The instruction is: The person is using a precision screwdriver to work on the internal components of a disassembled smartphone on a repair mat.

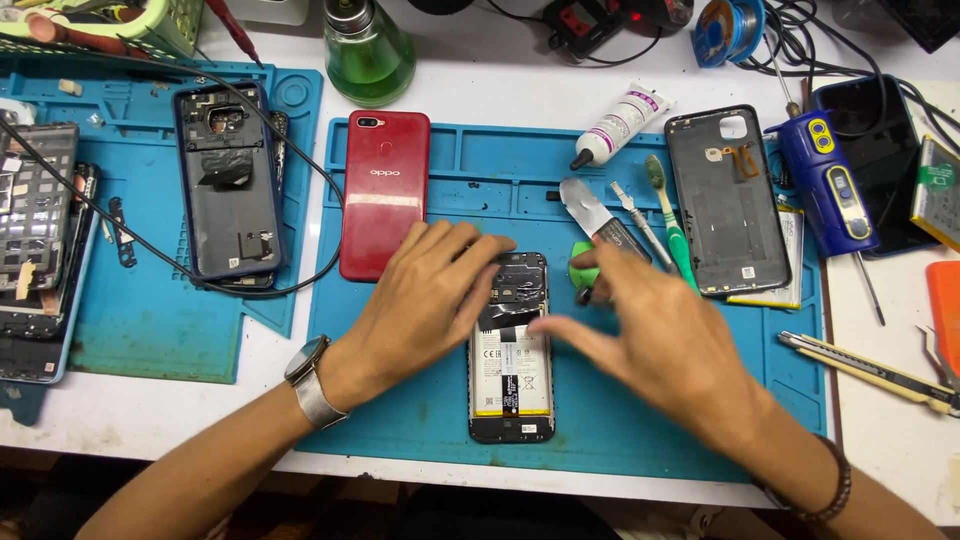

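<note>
Opened smartphone (511, 372) flat, back up, near front-centre of blue silicone repair mat (400, 420), long axis pointing away from the person, white battery exposed, black shielding at the top end. Left hand (415, 300) palm down over the phone's upper left, fingers slightly spread, tips resting on the top edge and black shielding; metal-band wristwatch (310, 380) on that wrist. Right hand (650, 335) blurred, hovering just right of the phone, thumb reaching toward the battery's upper area, fingers loosely apart and extended; cannot tell contact with the phone, nothing visibly pinched. Beaded bracelet (835, 490) on right wrist. Green plastic pry tool (582, 262) just beyond the right fingertips, partly hidden. Red phone back cover (384, 190) on the mat, just left of and behind the left hand. Metal spatula blade (590, 210), tweezers (640, 225) and green toothbrush (672, 230) grouped behind the right hand. White glue tube (620, 125) at the mat's far edge, tilted. Grey phone rear shell (727, 200) inner side up, right part of mat, lying over a flat battery. Blue handheld tool (830, 185) beside it, off the mat's right edge. Yellow-black utility knife (865, 372) at right on the white table (890, 440). Second blue mat (150, 320) at left carrying another opened dark phone (227, 180), black cable across it. Green liquid bottle (368, 50) at the far table edge.
</note>
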